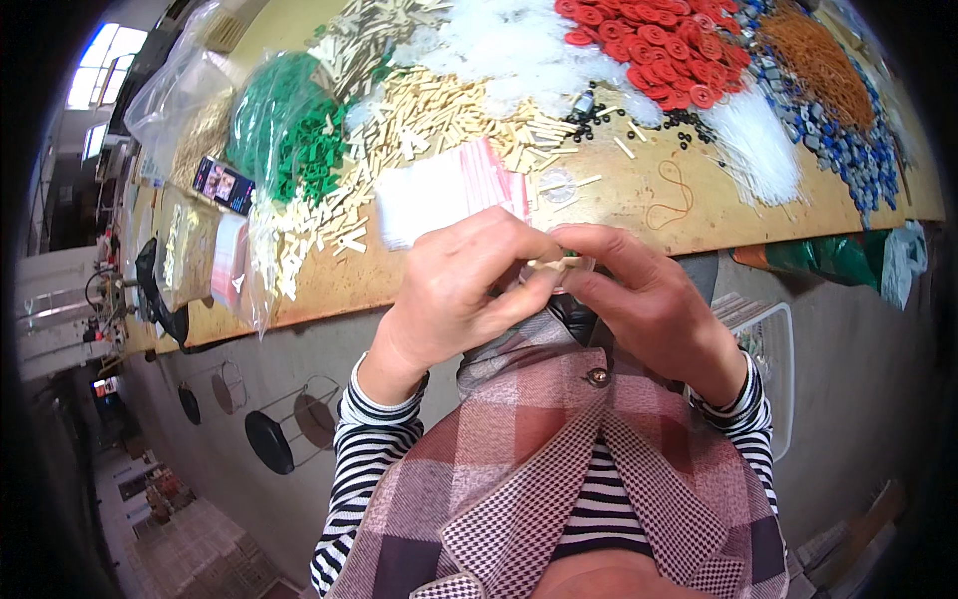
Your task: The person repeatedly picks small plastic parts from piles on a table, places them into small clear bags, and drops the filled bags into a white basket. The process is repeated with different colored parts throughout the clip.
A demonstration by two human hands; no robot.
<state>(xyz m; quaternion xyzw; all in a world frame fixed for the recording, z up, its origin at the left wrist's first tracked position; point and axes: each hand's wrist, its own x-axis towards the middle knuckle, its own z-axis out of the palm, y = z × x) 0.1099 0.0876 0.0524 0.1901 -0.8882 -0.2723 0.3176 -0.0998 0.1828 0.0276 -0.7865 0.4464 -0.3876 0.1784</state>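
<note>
My left hand (479, 281) and my right hand (647, 299) meet over the table's front edge, fingertips nearly touching. Between them is a small clear piece with a pale wooden stick (570, 263) across it; the fingers hide much of it. Just beyond lies a stack of clear plastic bags with red edges (441, 187). A clear plastic disc (557, 185) rests beyond my fingers, and a looped orange rubber band (668, 196) lies to the right.
Across the wooden table (479, 281) spread piles of pale sticks (441, 105), green plastic parts (310, 161), red discs (658, 45), black rings (685, 123), white strands (756, 150) and blue-grey pieces (861, 161). A phone (223, 185) leans among clear bags at left. Round stools (269, 442) stand below.
</note>
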